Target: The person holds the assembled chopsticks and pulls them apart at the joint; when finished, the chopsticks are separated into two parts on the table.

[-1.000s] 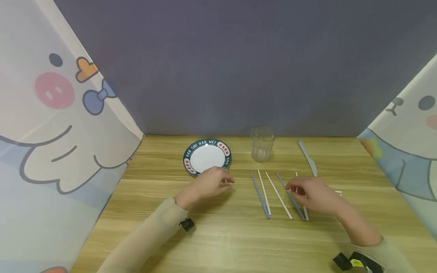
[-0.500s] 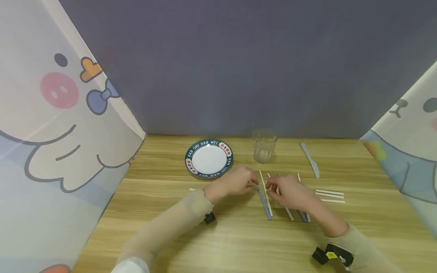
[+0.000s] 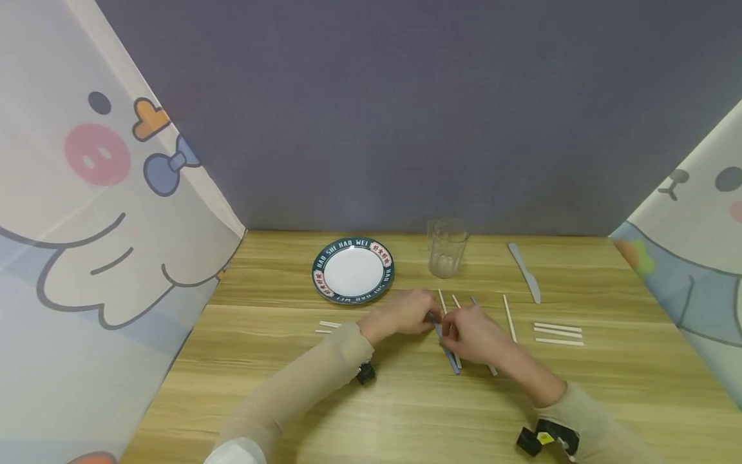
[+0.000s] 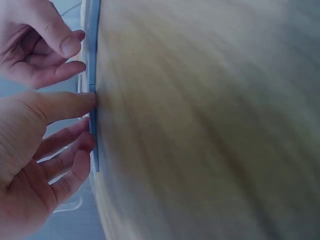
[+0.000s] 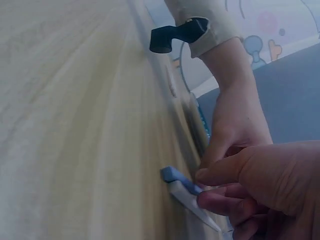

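My left hand (image 3: pixel 408 312) reaches in from the left and pinches a blue chopstick (image 3: pixel 451 359) near its far end. In the left wrist view its thumb lies on the blue chopstick (image 4: pixel 95 155), with the other fingertips behind. My right hand (image 3: pixel 472 332) is at the same chopstick from the right, fingers loosely bent. There, its thumb and fingertips stand slightly apart from the stick. A white chopstick (image 3: pixel 442 298) lies close alongside. More chopsticks, white (image 3: pixel 507 314) and blue (image 3: pixel 474 300), lie to the right, partly covered by my right hand.
A green-rimmed plate (image 3: pixel 319 264) stands at the back left, a clear mug (image 3: pixel 447 254) behind the chopsticks. A pale knife (image 3: pixel 524 274) lies at the back right. Short white sticks (image 3: pixel 558 328) lie at the right; others (image 3: pixel 329 323) are beside my left forearm.
My left hand has moved right, from in front of the plate to the blue chopstick. My right hand has moved left over the chopsticks to meet it, uncovering the short white sticks.
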A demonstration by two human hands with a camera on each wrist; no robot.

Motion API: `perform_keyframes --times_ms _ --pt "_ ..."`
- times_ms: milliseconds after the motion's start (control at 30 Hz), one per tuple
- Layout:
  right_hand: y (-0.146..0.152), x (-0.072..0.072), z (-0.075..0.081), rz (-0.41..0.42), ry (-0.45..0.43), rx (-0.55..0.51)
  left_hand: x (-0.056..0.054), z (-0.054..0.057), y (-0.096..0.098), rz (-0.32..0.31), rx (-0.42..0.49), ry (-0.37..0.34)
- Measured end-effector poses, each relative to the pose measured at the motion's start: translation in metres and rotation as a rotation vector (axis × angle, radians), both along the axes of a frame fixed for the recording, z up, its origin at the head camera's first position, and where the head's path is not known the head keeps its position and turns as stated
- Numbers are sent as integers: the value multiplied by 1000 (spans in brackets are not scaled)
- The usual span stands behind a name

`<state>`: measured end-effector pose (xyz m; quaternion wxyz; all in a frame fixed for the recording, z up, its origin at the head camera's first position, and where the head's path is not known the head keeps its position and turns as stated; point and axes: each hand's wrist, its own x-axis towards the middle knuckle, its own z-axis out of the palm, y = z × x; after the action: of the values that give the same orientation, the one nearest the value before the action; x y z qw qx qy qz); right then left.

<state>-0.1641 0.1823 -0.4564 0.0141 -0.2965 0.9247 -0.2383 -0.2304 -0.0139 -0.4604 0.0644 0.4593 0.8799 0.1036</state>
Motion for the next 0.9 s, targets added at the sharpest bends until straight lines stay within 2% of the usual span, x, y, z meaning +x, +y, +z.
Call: perform_keyframes --times_ms 200,333,433,600,767,900 --pt "-3 3 -6 -9 23 25 -2 -5 -3 16 2 -11" --pt "-5 5 -7 -29 51 39 -3 -5 -7 -7 12 -25" --pt "-5 5 -3 -53 10 25 -4 -2 -12 -10 14 -34" --pt "-1 4 13 -85 -43 -11 -3 7 -22 20 27 -61" --pt "10 3 28 -93 -24 -11 1 22 -33 62 94 -88" --pt "20 0 37 -90 24 -31 6 32 -43 65 142 -76"
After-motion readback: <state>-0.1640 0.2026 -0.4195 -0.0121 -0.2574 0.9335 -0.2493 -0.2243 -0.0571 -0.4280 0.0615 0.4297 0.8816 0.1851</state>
